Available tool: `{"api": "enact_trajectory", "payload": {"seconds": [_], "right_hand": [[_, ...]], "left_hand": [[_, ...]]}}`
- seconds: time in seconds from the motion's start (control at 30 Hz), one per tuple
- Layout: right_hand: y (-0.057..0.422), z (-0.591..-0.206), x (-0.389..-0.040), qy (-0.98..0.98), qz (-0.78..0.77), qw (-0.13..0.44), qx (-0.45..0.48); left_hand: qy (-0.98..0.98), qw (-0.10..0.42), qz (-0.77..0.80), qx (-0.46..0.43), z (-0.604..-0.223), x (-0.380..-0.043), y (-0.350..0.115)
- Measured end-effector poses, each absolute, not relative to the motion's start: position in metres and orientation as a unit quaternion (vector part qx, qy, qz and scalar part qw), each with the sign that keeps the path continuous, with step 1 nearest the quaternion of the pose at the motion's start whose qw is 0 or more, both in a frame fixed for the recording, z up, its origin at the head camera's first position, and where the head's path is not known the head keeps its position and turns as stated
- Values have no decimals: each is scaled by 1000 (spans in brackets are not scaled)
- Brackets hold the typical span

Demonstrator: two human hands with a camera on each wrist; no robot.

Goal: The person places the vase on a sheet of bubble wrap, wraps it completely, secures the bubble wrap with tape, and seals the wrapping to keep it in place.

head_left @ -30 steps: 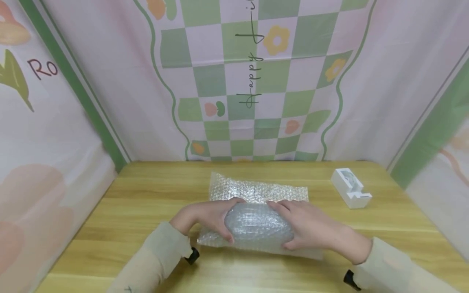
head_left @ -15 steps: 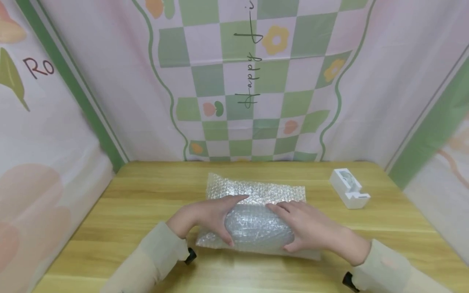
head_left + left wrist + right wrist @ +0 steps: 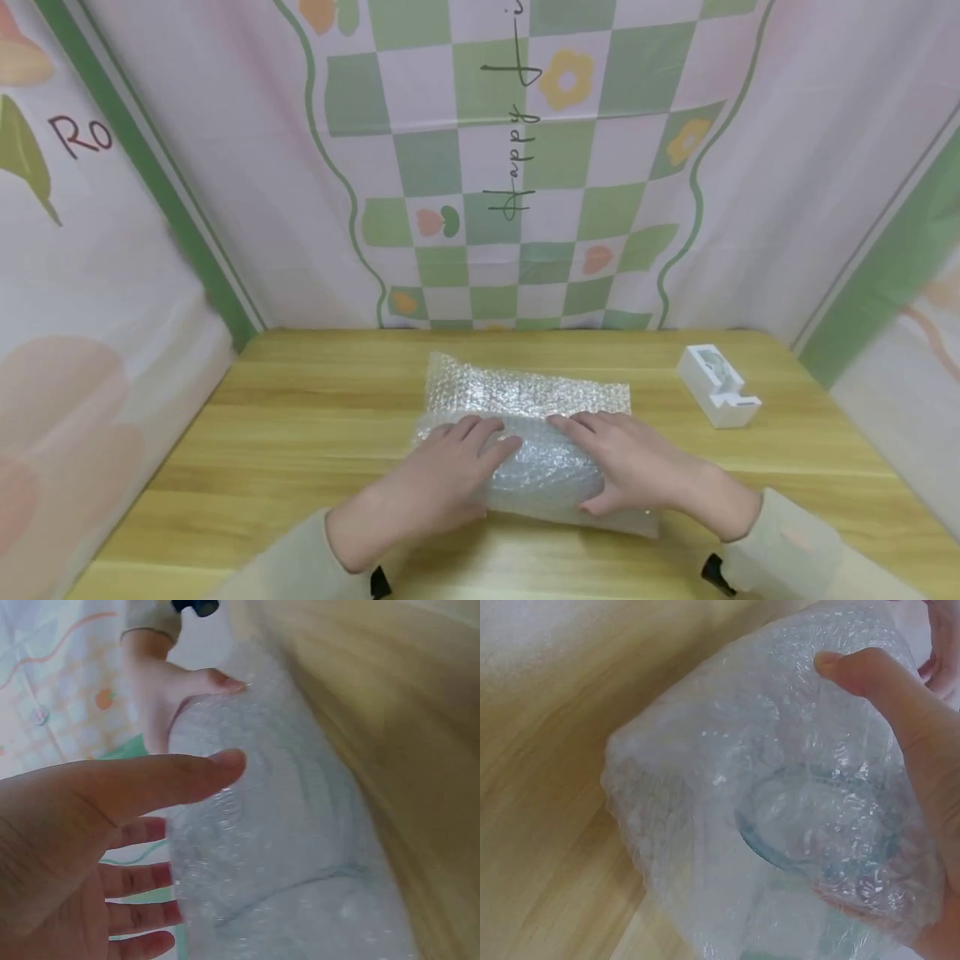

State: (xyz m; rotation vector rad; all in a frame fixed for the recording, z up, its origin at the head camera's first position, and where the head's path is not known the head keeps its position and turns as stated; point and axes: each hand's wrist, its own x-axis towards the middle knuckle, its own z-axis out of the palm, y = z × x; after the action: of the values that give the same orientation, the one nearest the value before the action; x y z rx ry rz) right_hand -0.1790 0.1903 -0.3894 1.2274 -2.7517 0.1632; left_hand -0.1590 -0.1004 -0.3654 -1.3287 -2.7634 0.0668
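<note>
A clear bubble wrap roll (image 3: pixel 543 471) lies across the middle of the table, with a flat flap (image 3: pixel 525 393) of the sheet spread behind it. Through the wrap in the right wrist view shows a round, bluish glass-like rim (image 3: pixel 759 847); the rest of the wrapped thing is blurred by the bubbles. My right hand (image 3: pixel 641 460) grips the roll's right part, thumb on the near side and fingers over the far side. My left hand (image 3: pixel 444 471) lies over the roll's left part, fingers extended. In the left wrist view its thumb (image 3: pixel 202 774) reaches across the wrap.
A white tape dispenser (image 3: pixel 716 385) stands at the back right of the wooden table (image 3: pixel 315 375). Printed cloth hangs behind the table (image 3: pixel 480 167) and along both sides. Dark wrist straps (image 3: pixel 718 575) show below the sleeves.
My left hand has left its grip round the roll's left end and come nearer and slightly right, over the roll's top. The right hand keeps its place; the roll has barely moved.
</note>
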Motion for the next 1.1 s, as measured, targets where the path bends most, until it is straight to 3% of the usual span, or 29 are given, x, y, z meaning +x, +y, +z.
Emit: {"api": "enact_trajectory", "payload": {"seconds": [0.4,1.1], "right_hand": [[193,-389,-186,-915,95,19,393],[198,-380,-215,-901,173,-88,388]], "left_hand": [[-886,102,-15,-453,-399,-172,-105],[-890,104,-63,-439,-408,-198,-100]]}}
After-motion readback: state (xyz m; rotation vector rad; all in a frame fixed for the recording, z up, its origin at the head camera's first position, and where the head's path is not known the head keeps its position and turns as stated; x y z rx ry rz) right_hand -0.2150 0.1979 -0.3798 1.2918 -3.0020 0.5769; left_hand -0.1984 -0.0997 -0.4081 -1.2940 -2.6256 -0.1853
